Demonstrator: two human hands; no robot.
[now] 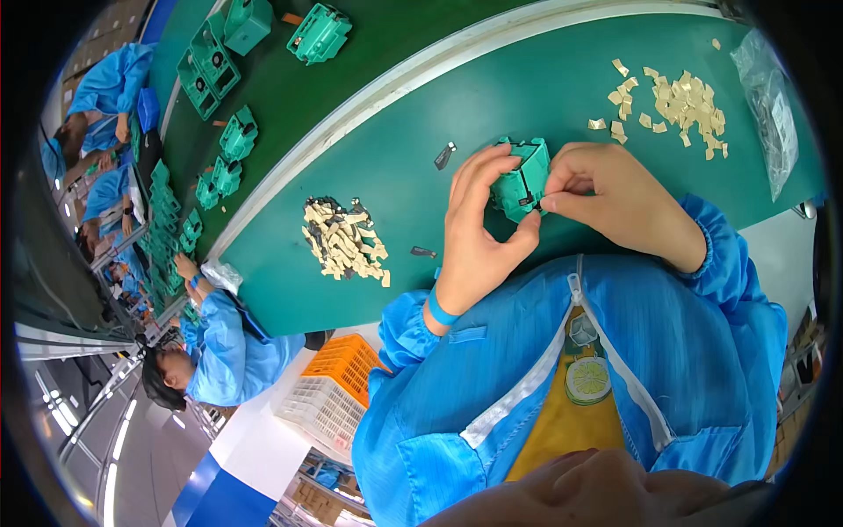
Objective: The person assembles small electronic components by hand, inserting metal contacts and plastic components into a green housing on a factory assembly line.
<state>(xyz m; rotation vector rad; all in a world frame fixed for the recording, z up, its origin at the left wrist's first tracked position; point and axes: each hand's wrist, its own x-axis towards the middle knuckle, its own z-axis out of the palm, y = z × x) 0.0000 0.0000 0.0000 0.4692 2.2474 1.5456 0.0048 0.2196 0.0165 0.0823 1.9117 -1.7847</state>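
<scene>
A teal-green plastic housing (530,169) with a dark strip along its side is held over the green tabletop (369,176). My left hand (474,241) grips it from the left, fingers over the far side and thumb at the near edge. At its near right edge, my right hand (625,193) has thumb and forefinger pinched together; any small thing between them is too hidden to name. Two loose dark strips, one farther (445,156) and one nearer (423,252), lie left of my left hand.
Left on the table is a pile of beige and black pieces (341,241). Beige chips (689,105) and a clear plastic bag (766,110) lie far right. Beyond the pale rail (351,110), a belt carries green housings (320,35). Co-workers in blue (233,351) and crates (338,378) are left.
</scene>
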